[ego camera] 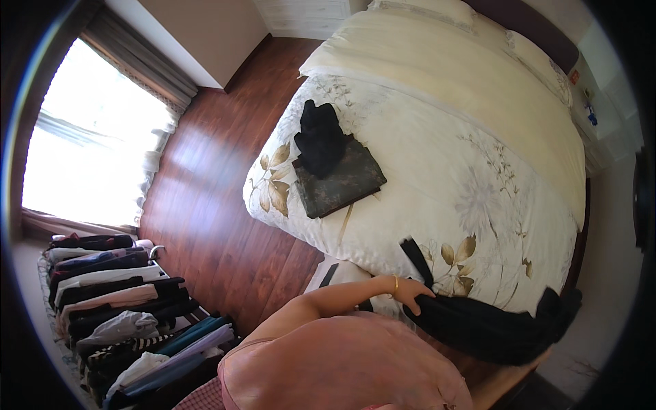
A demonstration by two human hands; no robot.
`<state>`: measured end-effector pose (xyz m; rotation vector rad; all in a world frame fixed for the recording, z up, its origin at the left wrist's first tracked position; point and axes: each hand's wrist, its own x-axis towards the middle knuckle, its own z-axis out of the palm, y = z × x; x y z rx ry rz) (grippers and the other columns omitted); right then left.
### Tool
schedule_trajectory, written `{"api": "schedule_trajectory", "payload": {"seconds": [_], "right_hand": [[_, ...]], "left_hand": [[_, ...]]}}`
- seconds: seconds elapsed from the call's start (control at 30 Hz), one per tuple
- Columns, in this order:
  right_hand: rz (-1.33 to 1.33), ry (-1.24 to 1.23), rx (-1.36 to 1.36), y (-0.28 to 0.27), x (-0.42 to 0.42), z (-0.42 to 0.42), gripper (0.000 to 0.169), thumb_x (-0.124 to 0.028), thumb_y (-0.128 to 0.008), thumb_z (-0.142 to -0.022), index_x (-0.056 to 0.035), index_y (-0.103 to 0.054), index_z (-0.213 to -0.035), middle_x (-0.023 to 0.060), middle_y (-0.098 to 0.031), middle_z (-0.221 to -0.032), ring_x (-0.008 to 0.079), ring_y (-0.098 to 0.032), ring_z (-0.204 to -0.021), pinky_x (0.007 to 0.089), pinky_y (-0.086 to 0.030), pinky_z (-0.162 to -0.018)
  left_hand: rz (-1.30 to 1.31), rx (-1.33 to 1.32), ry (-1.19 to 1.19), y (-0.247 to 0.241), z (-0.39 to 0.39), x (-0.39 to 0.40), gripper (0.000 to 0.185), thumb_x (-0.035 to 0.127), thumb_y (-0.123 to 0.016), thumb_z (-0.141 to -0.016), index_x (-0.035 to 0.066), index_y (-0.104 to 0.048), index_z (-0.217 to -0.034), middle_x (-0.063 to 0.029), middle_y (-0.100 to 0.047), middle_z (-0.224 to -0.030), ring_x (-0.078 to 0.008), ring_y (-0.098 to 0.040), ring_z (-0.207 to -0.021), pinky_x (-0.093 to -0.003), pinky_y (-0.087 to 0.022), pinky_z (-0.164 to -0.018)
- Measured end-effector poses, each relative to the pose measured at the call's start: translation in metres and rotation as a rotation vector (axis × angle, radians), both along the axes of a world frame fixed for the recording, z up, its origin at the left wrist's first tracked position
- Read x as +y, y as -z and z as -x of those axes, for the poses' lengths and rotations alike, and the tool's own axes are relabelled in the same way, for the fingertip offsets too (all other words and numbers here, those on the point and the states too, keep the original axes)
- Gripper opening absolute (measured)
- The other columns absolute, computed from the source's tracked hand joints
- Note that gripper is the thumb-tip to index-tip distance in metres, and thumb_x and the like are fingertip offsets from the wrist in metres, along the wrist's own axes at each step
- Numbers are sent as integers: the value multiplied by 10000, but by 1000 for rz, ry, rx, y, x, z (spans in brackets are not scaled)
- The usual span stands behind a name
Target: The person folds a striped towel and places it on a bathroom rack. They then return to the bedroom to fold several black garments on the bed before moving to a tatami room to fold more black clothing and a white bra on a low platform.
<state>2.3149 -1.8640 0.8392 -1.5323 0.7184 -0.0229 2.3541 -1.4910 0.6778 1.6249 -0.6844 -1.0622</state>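
Note:
A black garment (487, 328) is stretched between my arms at the near edge of the bed. My left hand (414, 293), below a gold-coloured bracelet, grips its left end, where a narrow black part sticks up over the quilt. At its other end my right forearm comes up from below; the right hand itself is hidden behind the dark cloth. Farther up the bed lies a folded dark patterned garment (341, 179), with a crumpled black garment (321, 138) on top of it.
The bed's floral quilt (410, 148) spreads ahead of me. A rack holding many hung clothes (123, 307) stands at the lower left, under the bright curtained window (87, 138). Reddish wooden floor (220, 169) runs between rack and bed. A bedside cabinet (594, 113) is at the far right.

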Motion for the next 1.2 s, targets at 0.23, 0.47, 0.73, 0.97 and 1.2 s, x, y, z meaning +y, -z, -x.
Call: {"api": "schedule_trajectory", "payload": {"seconds": [0.23, 0.47, 0.73, 0.97, 1.2], "right_hand": [[-25, 160, -109, -98, -31, -59, 436, -268, -555, -935, 6, -514, -1271, 124, -591, -1217, 261, -601, -1067, 387, -496, -927], [350, -176, 145, 61, 79, -252, 619, -233, -625, -859, -31, -399, -1399, 136, -523, -1301, 233, -581, -1049, 325, -473, -888], [249, -680, -159, 169, 370, -250, 732, 4, -631, -844, -67, -275, -1480, 125, -385, -1444, 159, -618, -951, 269, -497, -842], [-200, -794, 46, 100, 468, -241, 591, -175, -597, -923, -41, -346, -1441, 153, -463, -1377, 214, -541, -1160, 320, -424, -975], [-140, -846, 159, 53, 504, -279, 712, -286, -697, -833, 34, -385, -1387, 178, -488, -1333, 259, -490, -1207, 338, -388, -1003]], "left_hand": [[-329, -122, -1068, 101, -44, 140, 323, 222, -724, -785, 67, -654, -1060, -76, -675, -954, -207, -643, -858, -352, -515, -784], [-628, -547, -1609, 86, -150, 306, 476, 169, -743, -733, 183, -628, -1194, -243, -484, -1283, -356, -519, -1152, -402, -461, -940], [-1090, -29, -1378, 66, -239, 366, 626, 423, -790, -685, 208, -595, -1240, -222, -379, -1384, -416, -494, -1170, -466, -463, -951], [-513, -756, -1558, 24, -235, 389, 241, 4, -558, -727, 119, -695, -889, -194, -650, -989, -418, -571, -1041, -439, -458, -929], [-138, -816, -688, -88, -137, 249, 327, 3, -595, -731, 202, -716, -960, -87, -618, -1137, -226, -642, -926, -329, -542, -690]]}}
